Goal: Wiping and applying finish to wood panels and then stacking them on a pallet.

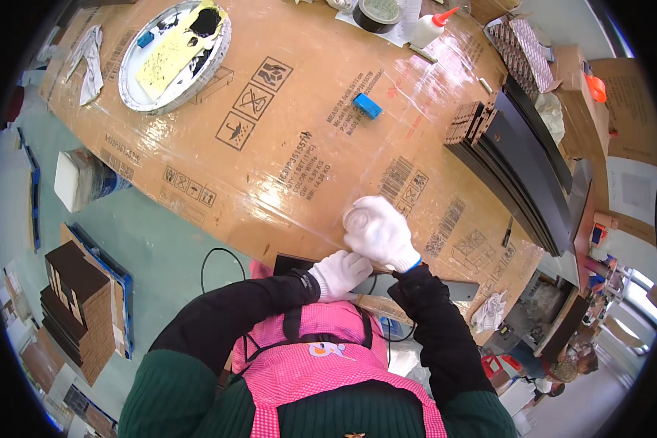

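Observation:
My left hand (341, 276), in a white glove, lies on a long dark narrow board (451, 290) at the table's near edge. Its fingers are closed together against the board's edge. My right hand (382, 232), gloved too, is raised just above and to the right of the left one. Its fingers are wrapped round something pale and rounded (359, 219), mostly covered by the glove, so its kind does not show. The board runs left to right in front of my pink apron, partly covered by both hands and forearms.
Cardboard covers the table (270, 168). On it are a blue block (367, 106), a round tray (131, 91) with a yellow sponge and black paint, a white bottle (427, 31) with a red tip, stacked dark boards (518, 160) and a rag (489, 312). More boards (80, 292) stand left.

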